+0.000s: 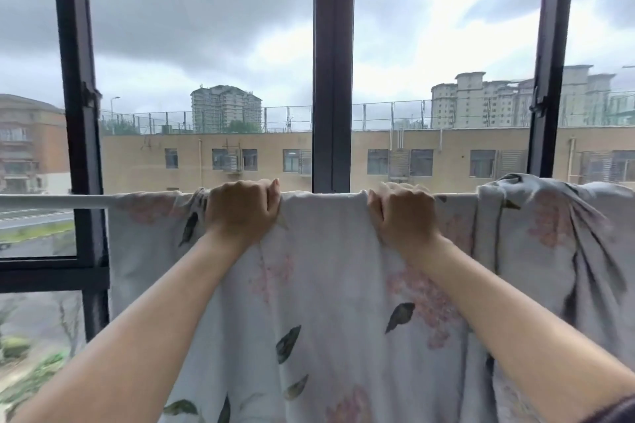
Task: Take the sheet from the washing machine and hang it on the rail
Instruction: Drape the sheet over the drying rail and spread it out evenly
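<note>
A pale blue sheet [323, 285] printed with pink flowers and dark leaves hangs over a white rail [51, 201] that runs across the window at chest height. My left hand [242, 208] grips the sheet's top fold on the rail, fingers curled over it. A little to the right, my right hand [403, 213] grips the same fold in the same way. The stretch between my hands lies flat. Further right the sheet is bunched into a knot-like lump on the rail. Only the rail's left end shows bare.
Dark window frames [332, 79] stand just behind the rail, with a wide upright between my hands and another [80, 113] at the left. Beyond the glass are buildings and a cloudy sky. The washing machine is out of view.
</note>
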Available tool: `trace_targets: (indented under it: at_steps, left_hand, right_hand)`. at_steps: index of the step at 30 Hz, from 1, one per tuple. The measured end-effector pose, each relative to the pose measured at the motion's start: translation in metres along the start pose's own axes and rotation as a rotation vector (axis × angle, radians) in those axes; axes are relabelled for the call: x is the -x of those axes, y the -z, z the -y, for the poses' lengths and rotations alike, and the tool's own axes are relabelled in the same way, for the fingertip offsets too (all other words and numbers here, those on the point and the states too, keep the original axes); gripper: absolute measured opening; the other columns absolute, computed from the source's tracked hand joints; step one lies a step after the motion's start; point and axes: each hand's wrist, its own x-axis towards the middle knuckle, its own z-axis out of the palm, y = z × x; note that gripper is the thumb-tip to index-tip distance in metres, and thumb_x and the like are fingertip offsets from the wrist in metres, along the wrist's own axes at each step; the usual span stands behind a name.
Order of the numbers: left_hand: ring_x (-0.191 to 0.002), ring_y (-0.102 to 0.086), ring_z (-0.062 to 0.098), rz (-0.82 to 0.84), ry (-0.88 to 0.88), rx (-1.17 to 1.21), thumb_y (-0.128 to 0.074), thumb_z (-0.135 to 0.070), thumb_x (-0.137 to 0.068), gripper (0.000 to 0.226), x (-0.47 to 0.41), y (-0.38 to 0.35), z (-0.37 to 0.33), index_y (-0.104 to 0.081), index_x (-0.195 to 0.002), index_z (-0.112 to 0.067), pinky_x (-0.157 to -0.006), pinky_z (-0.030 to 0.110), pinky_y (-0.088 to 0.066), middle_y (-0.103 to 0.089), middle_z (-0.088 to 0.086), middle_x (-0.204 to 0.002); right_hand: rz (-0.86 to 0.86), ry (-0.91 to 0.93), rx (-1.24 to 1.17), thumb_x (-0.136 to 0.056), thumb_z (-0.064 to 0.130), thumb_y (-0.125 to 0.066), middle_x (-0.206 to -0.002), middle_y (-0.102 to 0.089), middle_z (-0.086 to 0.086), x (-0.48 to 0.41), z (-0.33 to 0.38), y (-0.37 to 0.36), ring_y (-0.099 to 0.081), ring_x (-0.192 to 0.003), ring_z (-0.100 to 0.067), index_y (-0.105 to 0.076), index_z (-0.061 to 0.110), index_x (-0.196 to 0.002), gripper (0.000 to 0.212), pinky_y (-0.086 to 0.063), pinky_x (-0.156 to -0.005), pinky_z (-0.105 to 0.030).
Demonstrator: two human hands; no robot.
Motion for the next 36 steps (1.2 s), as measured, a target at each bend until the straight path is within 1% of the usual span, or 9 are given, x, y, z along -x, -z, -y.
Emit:
trace_targets:
  at_steps: [3, 6, 13, 17, 23, 25, 27, 32, 36]
  left_hand:
    - [-0.056, -0.061, 0.032, 0.009, 0.008, 0.006, -0.025, -0.04, -0.09, 0.052, -0.002, -0.007, -0.007, -0.065, -0.07, -0.015, -0.053, 0.027, -0.03, -0.066, 0.01, -0.062]
    - [-0.047, -0.057, 0.03, 0.0, -0.013, -0.007, -0.022, -0.041, -0.089, 0.056, -0.002, -0.011, 0.001, -0.063, -0.062, -0.014, -0.05, 0.024, -0.029, -0.061, 0.009, -0.052]
    - [-0.065, -0.062, 0.039, -0.006, 0.142, -0.042, -0.024, -0.04, -0.085, 0.055, 0.005, -0.003, 0.048, -0.067, -0.071, -0.008, -0.059, 0.034, -0.037, -0.066, 0.022, -0.069]
    - [-0.072, -0.061, 0.04, 0.035, 0.238, -0.078, -0.03, -0.034, -0.095, 0.054, 0.006, 0.001, 0.044, -0.07, -0.077, -0.004, -0.061, 0.034, -0.031, -0.066, 0.025, -0.076]
    - [-0.061, -0.058, 0.037, -0.007, 0.232, -0.095, -0.038, -0.025, -0.096, 0.049, 0.007, -0.001, 0.042, -0.068, -0.066, -0.001, -0.058, 0.032, -0.03, -0.065, 0.025, -0.066]
    - [-0.051, -0.048, 0.031, -0.046, 0.211, -0.092, -0.032, -0.028, -0.093, 0.054, 0.008, -0.004, 0.041, -0.066, -0.061, -0.002, -0.055, 0.03, -0.029, -0.063, 0.023, -0.06]
    - [-0.049, -0.04, 0.025, -0.053, 0.195, -0.08, -0.028, -0.031, -0.088, 0.055, 0.008, -0.007, 0.041, -0.065, -0.058, -0.003, -0.054, 0.028, -0.028, -0.062, 0.021, -0.057]
    - [-0.046, -0.054, 0.032, -0.085, 0.144, -0.072, -0.024, -0.034, -0.086, 0.058, 0.007, -0.014, 0.042, -0.065, -0.057, -0.006, -0.053, 0.026, -0.028, -0.061, 0.018, -0.053]
    - [-0.045, -0.048, 0.026, -0.079, 0.14, -0.005, -0.017, -0.039, -0.083, 0.063, 0.009, -0.014, 0.055, -0.063, -0.055, -0.008, -0.053, 0.026, -0.029, -0.06, 0.014, -0.051]
  right_hand:
    - [-0.034, 0.016, -0.004, -0.085, 0.032, -0.037, -0.049, -0.055, 0.001, -0.006, 0.035, -0.013, -0.054, -0.044, -0.023, -0.052, 0.017, -0.054, 0.037, -0.04, -0.053, -0.027]
    - [-0.057, 0.015, -0.027, -0.086, 0.032, -0.037, -0.048, -0.054, 0.002, -0.006, 0.034, -0.019, -0.053, -0.044, -0.023, -0.05, 0.018, -0.053, 0.038, -0.038, -0.054, -0.027]
    - [-0.109, 0.044, -0.015, -0.084, 0.031, -0.038, -0.045, -0.052, 0.002, -0.007, 0.021, -0.025, -0.051, -0.04, -0.024, -0.05, 0.017, -0.051, 0.038, -0.036, -0.051, -0.024]
    - [-0.117, 0.005, -0.037, -0.083, 0.032, -0.036, -0.043, -0.053, 0.001, -0.009, 0.036, -0.028, -0.05, -0.039, -0.024, -0.05, 0.017, -0.049, 0.041, -0.04, -0.054, -0.026]
    - [-0.087, -0.009, -0.039, -0.086, 0.034, -0.031, -0.047, -0.057, -0.001, -0.011, 0.064, -0.034, -0.052, -0.042, -0.024, -0.054, 0.016, -0.051, 0.045, -0.042, -0.059, -0.03]
    - [-0.089, -0.011, -0.033, -0.085, 0.034, -0.031, -0.047, -0.057, -0.001, -0.014, 0.074, -0.037, -0.052, -0.041, -0.024, -0.055, 0.017, -0.051, 0.045, -0.043, -0.059, -0.03]
    - [-0.095, -0.024, -0.033, -0.084, 0.034, -0.032, -0.047, -0.056, -0.001, -0.016, 0.085, -0.039, -0.052, -0.041, -0.023, -0.055, 0.017, -0.051, 0.044, -0.044, -0.059, -0.03]
    - [-0.066, -0.058, -0.034, -0.082, 0.034, -0.034, -0.047, -0.056, 0.0, -0.021, 0.122, -0.042, -0.052, -0.042, -0.023, -0.054, 0.018, -0.05, 0.041, -0.043, -0.06, -0.029]
    - [-0.031, -0.062, -0.055, -0.083, 0.034, -0.033, -0.049, -0.058, -0.001, -0.022, 0.152, -0.041, -0.053, -0.044, -0.024, -0.055, 0.017, -0.052, 0.042, -0.043, -0.062, -0.031]
